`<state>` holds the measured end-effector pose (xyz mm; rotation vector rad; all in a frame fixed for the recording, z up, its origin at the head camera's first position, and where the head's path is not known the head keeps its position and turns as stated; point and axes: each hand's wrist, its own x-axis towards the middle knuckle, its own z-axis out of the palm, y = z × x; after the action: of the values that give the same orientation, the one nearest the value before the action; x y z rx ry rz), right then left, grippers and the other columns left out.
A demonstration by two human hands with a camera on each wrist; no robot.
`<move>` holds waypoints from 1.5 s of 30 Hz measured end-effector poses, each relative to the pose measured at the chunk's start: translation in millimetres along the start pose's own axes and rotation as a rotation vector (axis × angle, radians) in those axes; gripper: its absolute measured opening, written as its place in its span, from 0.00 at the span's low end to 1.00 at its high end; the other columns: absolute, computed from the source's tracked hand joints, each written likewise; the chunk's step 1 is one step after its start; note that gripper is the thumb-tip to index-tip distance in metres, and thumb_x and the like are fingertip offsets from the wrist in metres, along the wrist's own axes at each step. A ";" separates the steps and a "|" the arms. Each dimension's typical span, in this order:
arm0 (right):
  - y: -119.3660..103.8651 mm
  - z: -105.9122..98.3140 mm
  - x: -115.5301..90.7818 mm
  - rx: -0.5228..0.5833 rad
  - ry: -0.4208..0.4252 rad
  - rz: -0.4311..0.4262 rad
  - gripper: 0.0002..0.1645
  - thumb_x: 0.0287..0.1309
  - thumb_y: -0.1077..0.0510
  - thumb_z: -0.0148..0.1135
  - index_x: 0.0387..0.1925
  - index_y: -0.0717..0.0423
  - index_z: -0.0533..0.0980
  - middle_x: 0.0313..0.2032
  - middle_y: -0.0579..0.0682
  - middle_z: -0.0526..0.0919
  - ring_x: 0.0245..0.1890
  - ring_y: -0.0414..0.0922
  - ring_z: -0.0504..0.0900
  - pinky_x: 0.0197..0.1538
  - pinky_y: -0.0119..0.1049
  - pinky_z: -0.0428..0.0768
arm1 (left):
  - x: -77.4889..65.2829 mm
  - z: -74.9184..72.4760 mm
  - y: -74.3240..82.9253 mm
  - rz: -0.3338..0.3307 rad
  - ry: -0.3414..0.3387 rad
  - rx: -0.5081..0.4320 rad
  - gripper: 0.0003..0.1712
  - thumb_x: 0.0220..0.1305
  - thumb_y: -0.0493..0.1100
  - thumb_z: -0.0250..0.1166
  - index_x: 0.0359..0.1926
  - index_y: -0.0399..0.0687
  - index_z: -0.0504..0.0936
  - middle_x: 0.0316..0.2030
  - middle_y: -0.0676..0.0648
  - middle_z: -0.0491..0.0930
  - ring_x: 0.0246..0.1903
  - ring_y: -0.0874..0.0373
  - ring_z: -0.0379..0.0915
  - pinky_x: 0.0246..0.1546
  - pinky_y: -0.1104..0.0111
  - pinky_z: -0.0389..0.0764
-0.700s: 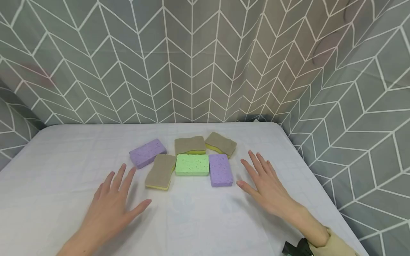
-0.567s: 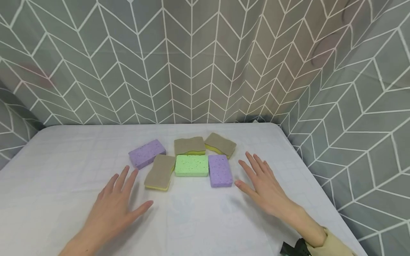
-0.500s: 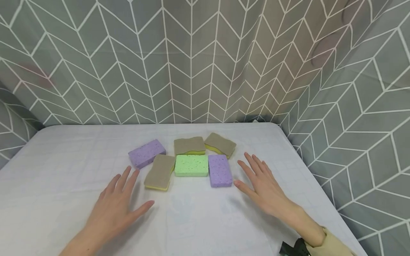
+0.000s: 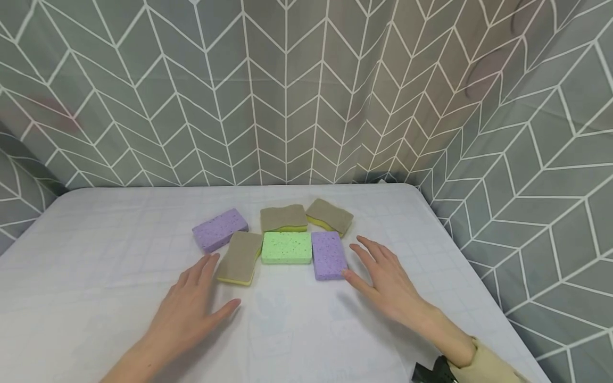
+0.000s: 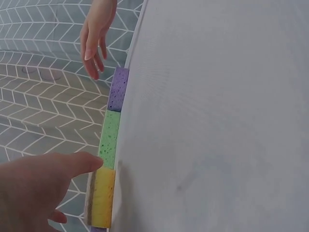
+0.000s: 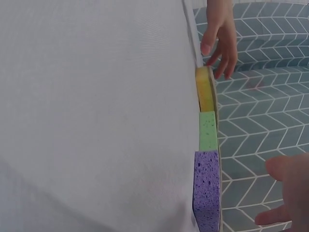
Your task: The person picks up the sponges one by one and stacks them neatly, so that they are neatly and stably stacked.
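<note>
Six would be too exact, so several sponges lie flat in a cluster on the white cloth. A green sponge (image 4: 286, 248) is at the front middle, with a purple sponge (image 4: 329, 255) against its right side. To its left lies a grey-topped yellow sponge (image 4: 240, 257); behind that is another purple sponge (image 4: 220, 230). Two more grey-topped sponges (image 4: 284, 218) sit at the back. My left hand (image 4: 184, 308) hovers, fingers spread, by the left grey-topped sponge. My right hand (image 4: 388, 282) is beside the right purple sponge, its thumb at the corner; contact is unclear. Both hold nothing.
A white cloth covers the table (image 4: 297, 330), whose rounded far edge meets a grey curtain (image 4: 287, 96) with white chevrons. More curtain (image 4: 551, 186) runs along the right side. A black strap (image 4: 436, 369) is on my right wrist.
Both hands have moved inward toward the sponges, the left one to the right and the right one to the left. The sponges have stayed put.
</note>
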<state>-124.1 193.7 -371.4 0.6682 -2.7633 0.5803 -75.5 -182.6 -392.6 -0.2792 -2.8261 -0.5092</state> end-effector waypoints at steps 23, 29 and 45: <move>-11.5 20.8 6.9 0.135 0.119 -0.037 0.22 0.64 0.49 0.66 0.53 0.59 0.80 0.50 0.47 0.79 0.51 0.46 0.76 0.53 0.45 0.77 | 19.2 24.5 4.7 -0.035 0.079 -0.069 0.47 0.52 0.60 0.74 0.64 0.38 0.67 0.52 0.35 0.72 0.49 0.37 0.72 0.46 0.45 0.77; -15.5 27.8 7.6 0.216 0.194 -0.107 0.14 0.60 0.57 0.68 0.46 0.59 0.81 0.44 0.48 0.82 0.46 0.43 0.79 0.48 0.39 0.81 | 23.6 28.6 2.5 -0.050 0.079 -0.077 0.48 0.52 0.66 0.73 0.64 0.40 0.68 0.52 0.36 0.72 0.49 0.39 0.71 0.48 0.45 0.76; -30.0 57.4 -3.2 0.510 0.188 -0.273 0.10 0.60 0.68 0.64 0.43 0.56 0.81 0.40 0.46 0.83 0.39 0.40 0.80 0.45 0.29 0.81 | 26.1 37.4 -3.9 -0.038 0.178 -0.144 0.43 0.50 0.59 0.77 0.60 0.41 0.72 0.45 0.40 0.72 0.40 0.45 0.74 0.38 0.52 0.78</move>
<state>-114.8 145.7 -414.1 1.0132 -2.3019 1.2263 -109.3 -168.8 -420.4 -0.1971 -2.6314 -0.7111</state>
